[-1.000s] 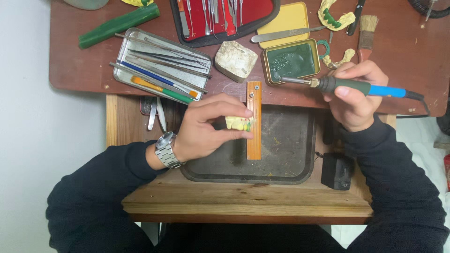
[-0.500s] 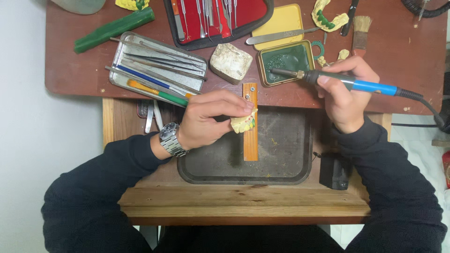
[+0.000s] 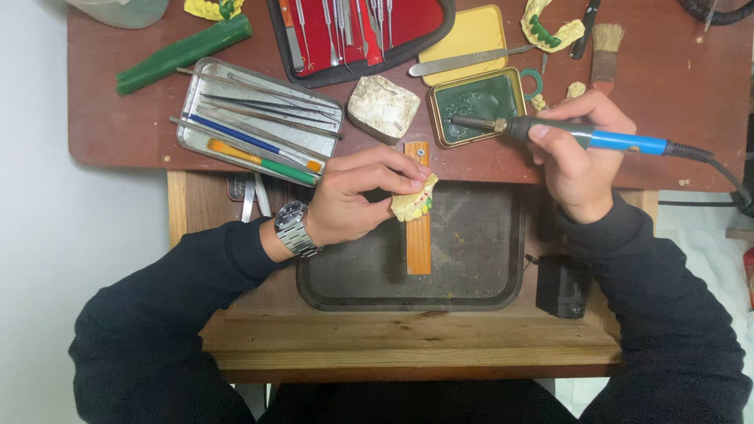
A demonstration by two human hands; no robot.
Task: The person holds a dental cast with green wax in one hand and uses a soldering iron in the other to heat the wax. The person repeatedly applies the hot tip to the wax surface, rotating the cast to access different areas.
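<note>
My left hand (image 3: 357, 200), with a metal watch on the wrist, grips a small yellow dental cast (image 3: 415, 202) with green wax on it, over a narrow orange wooden peg (image 3: 419, 235). My right hand (image 3: 577, 153) holds a blue-handled electric wax tool (image 3: 597, 137) like a pen. Its metal tip rests over the green wax in a yellow tin (image 3: 477, 102).
A dark tray (image 3: 471, 275) lies below the peg. On the red-brown desk (image 3: 118, 126) are a metal tray of instruments (image 3: 251, 126), a red instrument case (image 3: 353, 31), a plaster block (image 3: 382, 106), a green wax stick (image 3: 184, 51), another cast (image 3: 554, 27), a brush (image 3: 605, 55). A black box (image 3: 561, 284) sits right.
My right hand has moved the wax tool left, so its tip now reaches into the tin of green wax. My left hand keeps the cast by the peg.
</note>
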